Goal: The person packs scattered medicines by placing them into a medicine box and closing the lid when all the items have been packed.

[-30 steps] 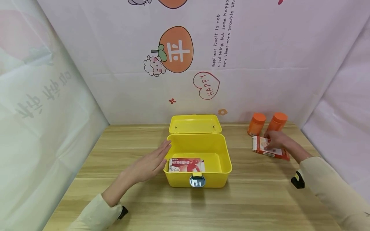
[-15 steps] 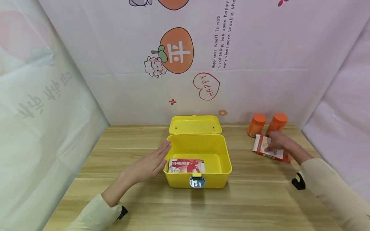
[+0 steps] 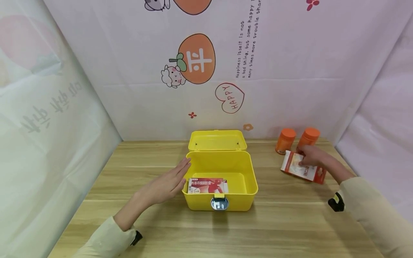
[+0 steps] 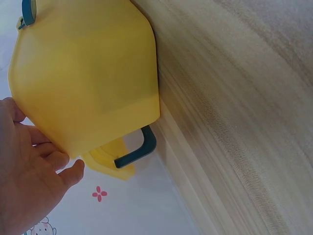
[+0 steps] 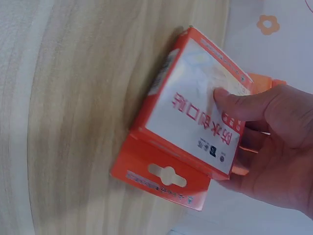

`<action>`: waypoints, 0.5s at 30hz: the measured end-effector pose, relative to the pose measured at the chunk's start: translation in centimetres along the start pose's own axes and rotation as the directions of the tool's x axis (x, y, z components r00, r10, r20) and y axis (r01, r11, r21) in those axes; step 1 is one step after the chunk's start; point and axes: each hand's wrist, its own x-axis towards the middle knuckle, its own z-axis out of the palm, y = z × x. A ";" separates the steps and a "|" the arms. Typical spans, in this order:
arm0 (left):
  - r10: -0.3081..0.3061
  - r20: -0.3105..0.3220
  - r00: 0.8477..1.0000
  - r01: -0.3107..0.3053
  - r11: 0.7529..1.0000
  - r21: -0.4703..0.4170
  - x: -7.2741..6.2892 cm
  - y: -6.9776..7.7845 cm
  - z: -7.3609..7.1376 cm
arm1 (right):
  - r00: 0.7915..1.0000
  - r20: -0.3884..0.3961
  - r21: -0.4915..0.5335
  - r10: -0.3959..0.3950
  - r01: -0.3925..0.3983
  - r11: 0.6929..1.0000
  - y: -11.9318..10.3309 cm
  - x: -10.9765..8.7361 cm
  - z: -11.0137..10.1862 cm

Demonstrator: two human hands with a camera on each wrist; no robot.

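Observation:
My right hand (image 3: 312,156) grips a red-and-white bandage box (image 3: 299,170) at the right of the table, the thumb on its white face and the fingers at its far edge. In the right wrist view, the bandage box (image 5: 183,115) is tilted, its red hanging tab pointing down. My left hand (image 3: 162,186) has its fingers straight and touches the left rim of an open yellow storage box (image 3: 196,203). The left wrist view shows the fingers (image 4: 49,152) along that box's rim. Inside lies a red-and-white medicine box (image 3: 206,185).
Two orange bottles (image 3: 285,141) with orange caps stand behind the right hand, near the back cloth. The yellow lid (image 3: 217,140) is swung back toward that cloth. A clear latch (image 3: 219,204) hangs at the storage box's front. Wooden table (image 3: 180,236) surrounds it.
The bandage box has turned within the right hand's grip, its printed white face now showing more. The right hand has shifted slightly. My left hand stays at the yellow rim.

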 end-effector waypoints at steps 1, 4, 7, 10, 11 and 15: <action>0.003 0.001 1.000 -0.003 1.000 0.001 0.0 0.0 0.0 | 1.000 0.001 0.002 -0.006 0.006 1.000 0.0 -0.1 -0.1; 0.005 0.007 1.000 -0.005 1.000 -0.005 0.0 0.1 0.0 | 0.999 0.014 0.013 -0.032 0.032 0.999 0.0 -0.6 -0.6; 0.000 0.012 1.000 0.001 1.000 -0.017 0.0 0.1 0.0 | 0.999 0.027 0.014 -0.045 0.045 0.999 -0.1 -0.9 -0.9; -0.009 0.016 1.000 0.009 1.000 -0.017 0.0 0.1 0.0 | 0.998 0.037 0.031 -0.056 0.054 0.998 -0.3 -1.2 -1.0; -0.009 0.017 1.000 0.010 1.000 -0.018 0.0 0.1 0.0 | 0.998 0.038 0.033 -0.057 0.056 0.998 -0.4 -1.3 -1.1; -0.010 0.016 1.000 0.010 1.000 -0.017 0.0 0.1 -0.1 | 0.997 0.046 0.062 -0.058 0.055 0.997 -0.7 -1.8 -1.5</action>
